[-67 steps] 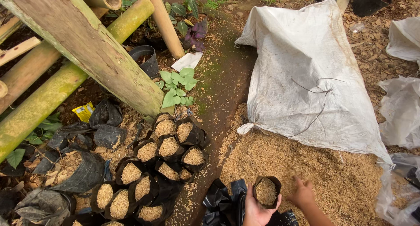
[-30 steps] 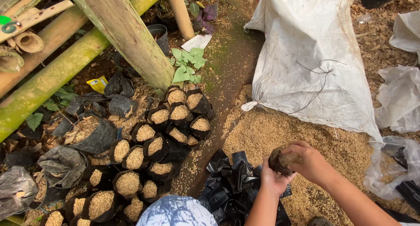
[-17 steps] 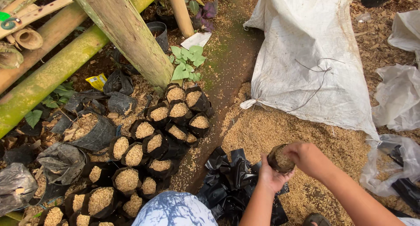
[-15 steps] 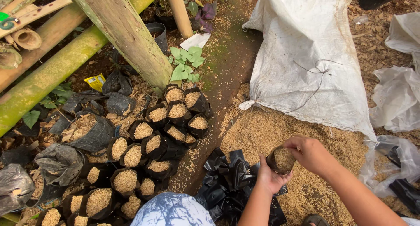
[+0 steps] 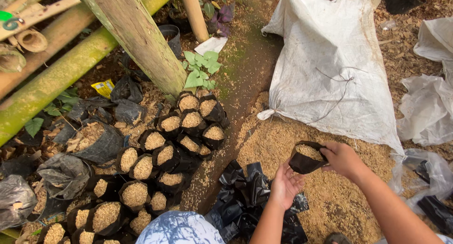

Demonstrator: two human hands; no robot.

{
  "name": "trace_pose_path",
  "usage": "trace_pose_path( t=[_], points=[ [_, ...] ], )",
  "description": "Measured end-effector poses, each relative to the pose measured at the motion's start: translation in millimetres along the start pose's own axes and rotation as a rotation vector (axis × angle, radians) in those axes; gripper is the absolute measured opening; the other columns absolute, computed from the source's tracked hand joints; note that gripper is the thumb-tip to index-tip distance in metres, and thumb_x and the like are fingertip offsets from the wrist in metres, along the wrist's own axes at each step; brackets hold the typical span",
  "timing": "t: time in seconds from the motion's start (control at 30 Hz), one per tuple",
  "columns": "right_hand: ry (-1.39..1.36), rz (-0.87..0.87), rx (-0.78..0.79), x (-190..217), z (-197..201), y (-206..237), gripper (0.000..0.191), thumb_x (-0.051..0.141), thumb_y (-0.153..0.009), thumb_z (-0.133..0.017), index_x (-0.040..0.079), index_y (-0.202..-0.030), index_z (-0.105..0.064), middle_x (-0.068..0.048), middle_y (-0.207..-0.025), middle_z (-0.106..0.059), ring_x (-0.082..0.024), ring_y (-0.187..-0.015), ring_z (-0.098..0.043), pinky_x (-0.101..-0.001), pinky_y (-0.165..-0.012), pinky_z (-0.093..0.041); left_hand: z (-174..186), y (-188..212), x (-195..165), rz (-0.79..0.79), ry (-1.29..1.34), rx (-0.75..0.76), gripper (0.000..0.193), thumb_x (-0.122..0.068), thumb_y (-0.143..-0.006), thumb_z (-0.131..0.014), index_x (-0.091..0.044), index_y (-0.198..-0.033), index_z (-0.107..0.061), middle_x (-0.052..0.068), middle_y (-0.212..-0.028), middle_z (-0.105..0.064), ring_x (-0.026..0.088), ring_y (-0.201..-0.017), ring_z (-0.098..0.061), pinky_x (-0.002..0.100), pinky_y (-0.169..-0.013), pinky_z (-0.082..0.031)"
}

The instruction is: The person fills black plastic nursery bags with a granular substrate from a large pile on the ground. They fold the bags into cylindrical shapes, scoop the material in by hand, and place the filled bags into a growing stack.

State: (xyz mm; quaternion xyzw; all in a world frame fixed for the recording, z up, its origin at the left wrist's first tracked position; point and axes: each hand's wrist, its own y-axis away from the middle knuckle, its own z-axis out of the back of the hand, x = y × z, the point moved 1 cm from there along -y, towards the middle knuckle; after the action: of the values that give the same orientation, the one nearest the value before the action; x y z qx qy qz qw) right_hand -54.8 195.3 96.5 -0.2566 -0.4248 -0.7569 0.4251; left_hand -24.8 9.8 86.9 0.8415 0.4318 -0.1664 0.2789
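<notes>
Over husk pile (image 5: pixel 306 187): step: filling small black bag (image 5: pixel 306 160), nearly full.
R hand (image 5: pixel 343 159): pinches bag rim.
L hand (image 5: pixel 285 183): spread under bag.
Next: needs steady hold, set w/ filled bags (image 5: pixel 163 154).

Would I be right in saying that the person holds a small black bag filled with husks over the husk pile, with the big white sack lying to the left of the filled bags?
Not quite: in the head view the big white sack lies to the right of the filled bags, not the left. The rest holds: the right hand grips the small black bag of husks over the husk pile, the left hand just beneath it.
</notes>
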Motion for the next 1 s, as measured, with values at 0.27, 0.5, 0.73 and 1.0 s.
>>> trace_pose_path(
  t=[0.27, 0.5, 0.73, 1.0],
  points=[
    [0.016, 0.077, 0.019, -12.5, -40.6, 2.9, 0.026, 0.008, -0.097, -0.059, -0.002, -0.118, -0.072, -0.02, -0.089, -0.081, -0.025, -0.074, -0.08, -0.0367, -0.07, -0.065, -7.9, -1.3, 1.2, -0.113, 0.431, -0.032, 0.056, -0.049, -0.1, -0.046, -0.013, -0.143, -0.049, 0.01, -0.14, -0.06, 0.026, -0.131, -0.058, 0.049, -0.107, -0.053],
    [0.302, 0.383, -0.144, -13.0, -32.7, 4.9, 0.037, 0.004, -0.082, -0.071, 0.006, -0.118, -0.07, -0.013, -0.091, -0.08, -0.024, -0.08, -0.079, -0.0361, -0.078, -0.063, 1.9, -6.0, 6.8, -0.005, 0.423, -0.067, 0.059, -0.053, -0.103, -0.038, -0.01, -0.139, -0.056, 0.014, -0.134, -0.067, 0.029, -0.124, -0.065, 0.045, -0.101, -0.058],
    [0.424, 0.78, -0.183, -7.7, -26.3, 18.8, 0.029, 0.001, -0.077, -0.07, 0.005, -0.105, -0.076, -0.011, -0.103, -0.076, -0.026, -0.091, -0.074, -0.0362, -0.083, -0.061, 8.6, -6.3, 9.9, 0.063, 0.352, -0.002, 0.058, -0.056, -0.108, -0.035, -0.011, -0.138, -0.057, 0.013, -0.126, -0.064, 0.027, -0.119, -0.064, 0.045, -0.102, -0.057],
    [0.948, 0.761, 0.038, 4.8, -27.8, 32.1, 0.028, 0.002, -0.076, -0.071, 0.013, -0.101, -0.078, 0.001, -0.109, -0.072, -0.022, -0.111, -0.06, -0.0409, -0.098, -0.048, 12.1, -5.1, 11.9, 0.15, 0.251, 0.013, 0.076, -0.073, -0.1, -0.029, -0.015, -0.139, -0.058, 0.008, -0.128, -0.07, 0.022, -0.113, -0.065, 0.036, -0.087, -0.056]
  ],
)
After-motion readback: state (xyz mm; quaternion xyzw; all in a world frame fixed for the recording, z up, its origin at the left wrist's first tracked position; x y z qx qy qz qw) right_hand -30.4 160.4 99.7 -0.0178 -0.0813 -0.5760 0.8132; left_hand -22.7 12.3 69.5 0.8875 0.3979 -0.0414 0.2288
